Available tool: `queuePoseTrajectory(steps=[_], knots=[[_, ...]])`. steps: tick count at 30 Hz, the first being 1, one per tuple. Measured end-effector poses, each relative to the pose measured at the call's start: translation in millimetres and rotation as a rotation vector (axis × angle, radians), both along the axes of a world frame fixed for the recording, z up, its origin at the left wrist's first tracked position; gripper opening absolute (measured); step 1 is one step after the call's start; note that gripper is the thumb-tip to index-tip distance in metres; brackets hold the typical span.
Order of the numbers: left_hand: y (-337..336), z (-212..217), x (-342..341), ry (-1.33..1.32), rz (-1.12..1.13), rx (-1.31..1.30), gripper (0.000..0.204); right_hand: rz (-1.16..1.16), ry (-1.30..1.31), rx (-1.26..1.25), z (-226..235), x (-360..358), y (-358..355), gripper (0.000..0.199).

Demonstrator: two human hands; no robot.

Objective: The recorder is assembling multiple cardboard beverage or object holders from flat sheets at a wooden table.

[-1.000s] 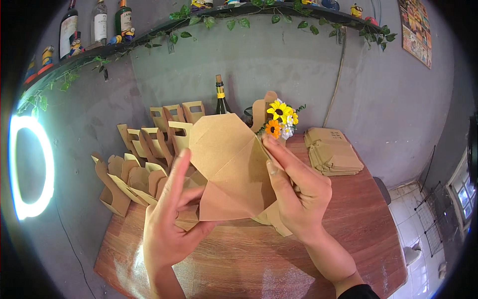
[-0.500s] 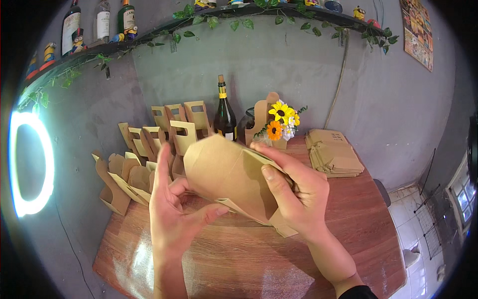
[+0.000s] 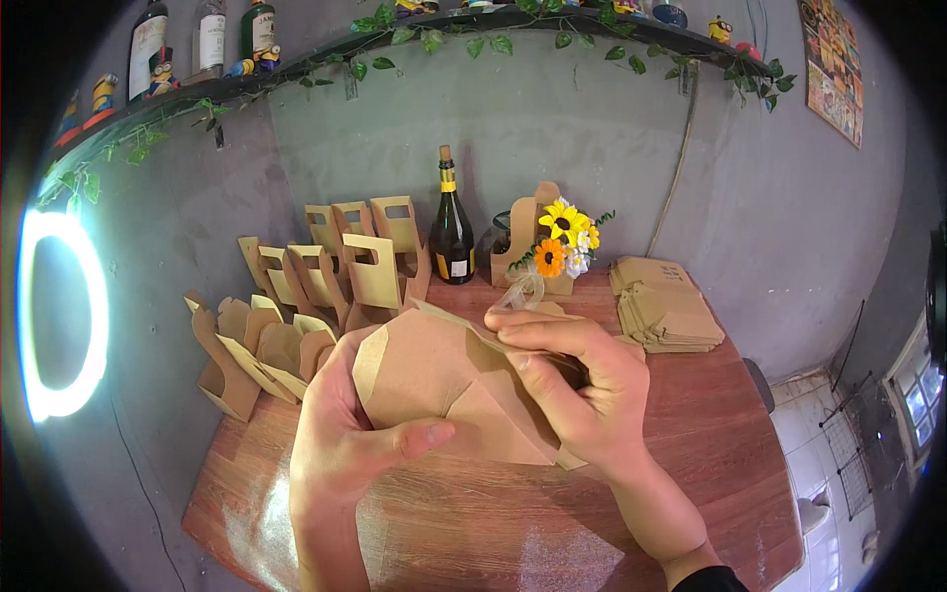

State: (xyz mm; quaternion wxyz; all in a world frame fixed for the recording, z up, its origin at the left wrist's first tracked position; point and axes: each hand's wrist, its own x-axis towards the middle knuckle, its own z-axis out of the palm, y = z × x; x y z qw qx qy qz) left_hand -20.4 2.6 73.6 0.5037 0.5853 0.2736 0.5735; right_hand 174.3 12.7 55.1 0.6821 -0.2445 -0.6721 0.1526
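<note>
A brown cardboard carrier (image 3: 424, 370), partly folded, is held up between my hands above the near part of the table. My left hand (image 3: 345, 424) wraps its left end, the thumb lying across the near panel and the fingers hidden behind. My right hand (image 3: 582, 380) pinches the upper right edge, with thumb and fingertips on the folded flaps. Angled creases and a raised flap show along the top and right side. The carrier's far side and underside are out of sight.
Several folded carriers with cut-out handles (image 3: 373, 276) stand at the back left of the wooden table (image 3: 473, 533). Behind my hands are a dark bottle (image 3: 452, 232) and a carrier with artificial flowers (image 3: 564, 222). Flat cardboard pieces (image 3: 666, 306) lie stacked at the right.
My left hand has closed around the carrier's left end, its thumb now flat on the near panel. The carrier has tilted and lowered slightly. My right hand keeps its hold on the upper edge.
</note>
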Motion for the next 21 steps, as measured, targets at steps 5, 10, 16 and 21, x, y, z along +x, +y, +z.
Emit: queuePoseTrajectory(steps=[5, 10, 16, 21], knots=[[-2, -2, -4, 0.046, -0.021, 0.026, 0.063, -0.051, -0.142, 0.123, 6, 1, -2, 0.02], [-5, -1, -6, 0.041, -0.054, -0.022, 0.05, -0.048, -0.312, 0.184, 11, 7, -5, 0.033], [-5, -8, 5, 0.012, 0.071, 0.214, 0.053, -0.083, -0.235, 0.055, 4, -2, -8, 0.053], [-9, -7, 6, 0.001, 0.004, 0.194, 0.051, 0.065, -0.023, -0.057, 2, -9, -10, 0.05]])
